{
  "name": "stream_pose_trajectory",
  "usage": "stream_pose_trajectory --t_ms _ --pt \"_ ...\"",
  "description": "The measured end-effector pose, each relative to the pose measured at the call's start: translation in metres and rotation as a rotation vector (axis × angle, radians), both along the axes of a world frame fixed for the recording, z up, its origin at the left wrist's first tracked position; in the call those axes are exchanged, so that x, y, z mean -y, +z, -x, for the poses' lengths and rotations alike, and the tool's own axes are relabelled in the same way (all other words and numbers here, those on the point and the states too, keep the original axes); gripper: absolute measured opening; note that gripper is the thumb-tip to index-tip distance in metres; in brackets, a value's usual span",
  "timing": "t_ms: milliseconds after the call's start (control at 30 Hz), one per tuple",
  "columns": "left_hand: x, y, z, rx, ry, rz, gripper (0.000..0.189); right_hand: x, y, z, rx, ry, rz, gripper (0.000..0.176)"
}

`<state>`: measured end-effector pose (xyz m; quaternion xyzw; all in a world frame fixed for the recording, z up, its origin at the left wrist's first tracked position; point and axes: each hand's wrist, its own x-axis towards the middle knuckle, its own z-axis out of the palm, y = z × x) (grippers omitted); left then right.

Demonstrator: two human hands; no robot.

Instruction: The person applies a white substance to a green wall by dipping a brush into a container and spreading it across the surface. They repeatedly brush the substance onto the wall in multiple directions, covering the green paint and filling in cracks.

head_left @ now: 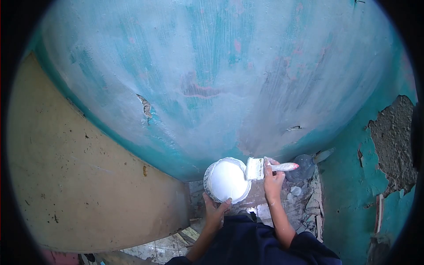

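Observation:
My left hand (215, 210) grips the near rim of a round container (211, 187) filled with white paint (228, 180). My right hand (274, 180) holds a flat paintbrush (269, 168) by its paint-smeared handle. The brush's white bristles rest at the container's right rim. Both hands are low, in front of a turquoise wall (221, 75) that is partly covered in thin white paint.
A yellowish wall (79, 176) meets the turquoise one at the left. On the right, plaster has flaked off to bare grey (393, 141). A dark plastic bottle (304, 167) lies among rubble (304, 198) on the floor below the wall.

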<state>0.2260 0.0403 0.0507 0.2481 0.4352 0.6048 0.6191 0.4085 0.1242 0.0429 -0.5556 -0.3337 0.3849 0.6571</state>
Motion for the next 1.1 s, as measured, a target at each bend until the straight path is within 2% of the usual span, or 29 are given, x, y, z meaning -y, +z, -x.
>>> stream_pose_trajectory --t_ms 133,200,267,333,400,467,700,767,800,867,900,1067,1100 --pt "0.0 0.002 -0.01 0.032 0.016 0.05 0.083 -0.014 -0.02 -0.022 0.111 -0.056 -0.052 0.02" --pt "-0.003 0.005 -0.013 0.091 0.015 0.12 0.084 -0.012 -0.018 -0.029 -0.026 -0.062 -0.008 0.02" --pt "-0.006 0.005 -0.015 0.094 -0.006 0.127 0.085 -0.007 -0.015 -0.03 -0.036 -0.056 0.018 0.022" --pt "-0.008 0.005 -0.019 0.098 -0.024 0.131 0.086 -0.003 -0.019 -0.03 -0.202 0.014 0.007 0.023" --pt "-0.009 0.005 -0.021 0.076 -0.014 0.123 0.088 -0.002 -0.026 -0.031 -0.214 0.046 0.036 0.025" --pt "-0.01 0.002 -0.022 0.066 -0.021 0.114 0.088 -0.004 -0.039 -0.033 -0.377 0.042 0.045 0.027" --pt "-0.012 -0.006 -0.007 0.145 -0.093 0.122 0.079 -0.012 -0.057 -0.032 -0.453 0.025 0.061 0.026" --pt "-0.013 -0.004 -0.002 0.155 -0.073 0.108 0.077 -0.013 -0.044 -0.027 -0.686 0.025 0.149 0.023" --pt "-0.014 -0.003 0.001 0.161 -0.053 0.096 0.074 -0.015 -0.043 -0.024 -0.68 0.031 0.143 0.023" --pt "-0.016 -0.005 0.009 0.177 -0.045 0.084 0.075 -0.02 -0.046 -0.018 -0.971 0.124 0.116 0.022" --pt "-0.017 -0.007 0.013 0.189 -0.038 0.081 0.076 -0.02 -0.059 -0.022 -1.112 0.274 -0.003 0.024" --pt "-0.023 -0.01 0.043 0.257 -0.027 0.006 0.081 -0.042 0.029 0.008 -1.056 0.361 -0.085 0.035" --pt "-0.024 -0.008 0.049 0.266 -0.021 0.008 0.081 -0.052 0.057 0.013 -0.876 0.324 -0.129 0.039"
